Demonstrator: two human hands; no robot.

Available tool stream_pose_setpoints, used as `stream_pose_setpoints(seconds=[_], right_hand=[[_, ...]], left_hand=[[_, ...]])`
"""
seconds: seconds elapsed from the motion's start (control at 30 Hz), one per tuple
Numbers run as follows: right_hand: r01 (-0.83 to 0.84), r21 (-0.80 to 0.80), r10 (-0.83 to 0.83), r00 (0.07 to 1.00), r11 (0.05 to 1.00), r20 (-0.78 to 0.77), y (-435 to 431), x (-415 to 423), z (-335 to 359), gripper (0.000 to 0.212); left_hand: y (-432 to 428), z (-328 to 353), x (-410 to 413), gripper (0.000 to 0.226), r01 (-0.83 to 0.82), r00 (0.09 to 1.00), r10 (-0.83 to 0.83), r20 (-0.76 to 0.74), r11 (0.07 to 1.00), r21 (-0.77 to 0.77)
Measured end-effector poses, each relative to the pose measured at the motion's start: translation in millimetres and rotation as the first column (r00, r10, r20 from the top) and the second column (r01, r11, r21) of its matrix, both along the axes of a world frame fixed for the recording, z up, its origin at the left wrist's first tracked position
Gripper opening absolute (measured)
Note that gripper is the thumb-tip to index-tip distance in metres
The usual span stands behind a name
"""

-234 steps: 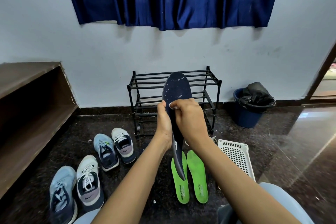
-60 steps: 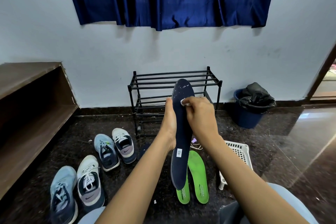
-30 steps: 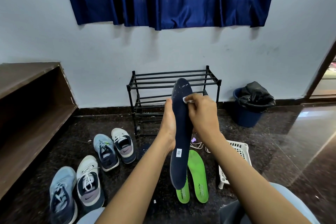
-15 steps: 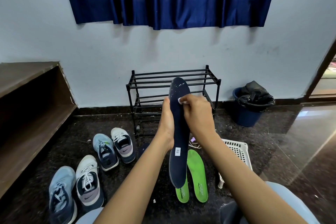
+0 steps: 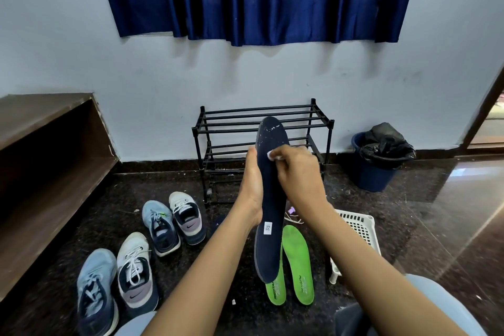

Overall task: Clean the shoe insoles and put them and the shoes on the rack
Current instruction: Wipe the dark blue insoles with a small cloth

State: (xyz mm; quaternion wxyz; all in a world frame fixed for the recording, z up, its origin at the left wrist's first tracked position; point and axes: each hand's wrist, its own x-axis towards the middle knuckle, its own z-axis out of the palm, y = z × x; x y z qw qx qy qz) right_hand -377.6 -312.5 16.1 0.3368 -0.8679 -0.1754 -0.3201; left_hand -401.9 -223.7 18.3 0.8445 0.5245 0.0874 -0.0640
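My left hand (image 5: 252, 185) grips a dark navy insole (image 5: 268, 199) by its left edge and holds it upright in front of me. White specks dot its upper part. My right hand (image 5: 296, 172) pinches a small white wipe (image 5: 272, 155) and presses it against the insole near the top. Behind stands the black metal shoe rack (image 5: 261, 128) with bare shelves. Two green insoles (image 5: 297, 262) lie side by side on the floor below my hands. Two pairs of blue and grey sneakers (image 5: 174, 221) sit on the floor at the left.
A white plastic basket (image 5: 360, 229) lies on the dark floor at the right of the green insoles. A blue bin with a black bag (image 5: 379, 161) stands by the wall. A brown wooden bench (image 5: 41, 158) runs along the left. Small litter lies near the rack.
My right hand with the wipe has slid a little across the upper part of the insole. The insole stays upright in my left hand.
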Motion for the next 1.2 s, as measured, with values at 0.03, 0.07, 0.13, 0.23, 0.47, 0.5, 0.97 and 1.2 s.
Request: stream_pose_setpoints(seconds=[0.03, 0.07, 0.13, 0.23, 0.47, 0.5, 0.97, 1.2], right_hand=[[0.025, 0.026, -0.025, 1.0, 0.999, -0.008, -5, 4, 3, 0.022], [0.049, 0.058, -0.048, 0.999, 0.997, -0.015, -9, 7, 6, 0.022], [0.071, 0.101, -0.069, 0.997, 0.992, -0.023, -13, 7, 8, 0.022], [0.036, 0.077, -0.034, 0.999, 0.996, -0.018, -6, -2, 3, 0.024], [-0.067, 0.004, 0.067, 0.998, 0.998, -0.005, 5, -8, -7, 0.022], [-0.051, 0.009, 0.051, 0.999, 0.999, -0.006, 2, -4, -4, 0.022], [-0.102, 0.008, 0.102, 0.995, 0.995, -0.022, 13, -18, -11, 0.023], [0.021, 0.121, -0.017, 0.999, 0.992, -0.031, -9, 7, 7, 0.018]], left_hand=[[-3, 0, 0, 0.062, 0.015, 1.0, -0.015, 0.001, 1.0, -0.014], [-6, 0, 0, 0.063, 0.026, 1.0, -0.026, -0.001, 0.999, -0.034], [-10, -2, 2, 0.065, 0.027, 1.0, -0.028, -0.006, 0.998, -0.053], [-6, -5, 4, 0.061, 0.001, 1.0, -0.001, 0.001, 1.0, -0.031], [3, -5, 1, 0.063, -0.013, 1.0, 0.013, -0.017, 1.0, -0.002], [2, -5, 0, 0.063, -0.012, 1.0, 0.011, -0.017, 1.0, -0.01], [3, -4, -2, 0.062, -0.055, 0.998, 0.054, -0.037, 0.998, -0.01], [-11, -4, 1, 0.069, 0.002, 0.999, -0.007, -0.045, 0.993, -0.119]])
